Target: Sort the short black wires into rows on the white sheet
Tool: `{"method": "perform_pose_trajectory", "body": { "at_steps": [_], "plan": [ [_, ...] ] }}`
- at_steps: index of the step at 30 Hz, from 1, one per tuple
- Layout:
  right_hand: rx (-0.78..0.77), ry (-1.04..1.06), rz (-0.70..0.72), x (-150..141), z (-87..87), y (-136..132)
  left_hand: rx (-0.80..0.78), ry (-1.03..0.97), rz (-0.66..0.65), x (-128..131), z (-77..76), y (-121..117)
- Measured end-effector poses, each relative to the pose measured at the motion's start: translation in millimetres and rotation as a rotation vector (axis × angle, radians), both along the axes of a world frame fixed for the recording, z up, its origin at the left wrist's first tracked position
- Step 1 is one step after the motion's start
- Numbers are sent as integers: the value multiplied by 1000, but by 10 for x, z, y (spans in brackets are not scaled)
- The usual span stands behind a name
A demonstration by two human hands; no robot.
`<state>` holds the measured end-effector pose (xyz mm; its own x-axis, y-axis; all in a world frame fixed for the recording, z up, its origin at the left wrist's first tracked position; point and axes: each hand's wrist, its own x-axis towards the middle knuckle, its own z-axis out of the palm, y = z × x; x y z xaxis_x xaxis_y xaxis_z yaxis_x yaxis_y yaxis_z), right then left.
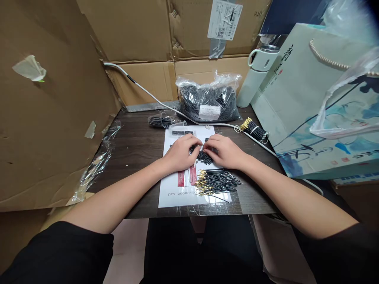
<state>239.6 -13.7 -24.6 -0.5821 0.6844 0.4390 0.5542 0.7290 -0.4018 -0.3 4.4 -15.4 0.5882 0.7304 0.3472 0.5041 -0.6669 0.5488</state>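
Note:
My left hand point(182, 153) and my right hand point(227, 152) meet over a printed white sheet point(166, 197) on the dark wooden table. Thumb and fingertips are pinched together on each, almost touching the other hand; whatever lies between them is too small to make out. Just below the fingertips is a loose pile of short black pieces point(205, 157), partly covered by the hands. Nearer to me, a spread of thin black wires with gold tips point(219, 181) lies across the sheet. A short row of black pieces point(182, 133) sits beyond my left hand.
Behind the sheet stand a clear bag of black pieces point(192, 98) and a clear container of black pieces point(162, 120). A tied gold-tipped bundle point(256, 131) lies right, by a white cable point(148, 94). A pale bottle point(254, 81), paper bag point(322, 114) and cardboard walls point(47, 118) surround the table.

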Motion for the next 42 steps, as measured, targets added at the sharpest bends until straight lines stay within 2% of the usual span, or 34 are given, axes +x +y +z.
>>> {"method": "perform_pose_trajectory", "body": {
  "at_steps": [10,14,16,19,21,24,32,42],
  "plan": [
    [-53,43,79,46,64,-10,16,97,4,-6,-36,1],
    [-46,23,35,120,208,-50,11,91,34,-6,-22,-2],
    [-116,24,54,158,317,-106,6,77,43,-9,-13,-1],
    [-294,3,187,186,443,-207,-4,60,51,-13,3,-2],
    [-353,-29,251,184,477,-257,-10,58,55,-14,17,-7],
    [-373,-90,273,169,472,-289,-20,64,57,-12,39,-16],
    [-367,-216,222,157,442,-301,-71,165,48,-22,70,-19],
    [-344,-285,182,134,400,-360,-15,256,8,-22,78,-44]
  ]
}}
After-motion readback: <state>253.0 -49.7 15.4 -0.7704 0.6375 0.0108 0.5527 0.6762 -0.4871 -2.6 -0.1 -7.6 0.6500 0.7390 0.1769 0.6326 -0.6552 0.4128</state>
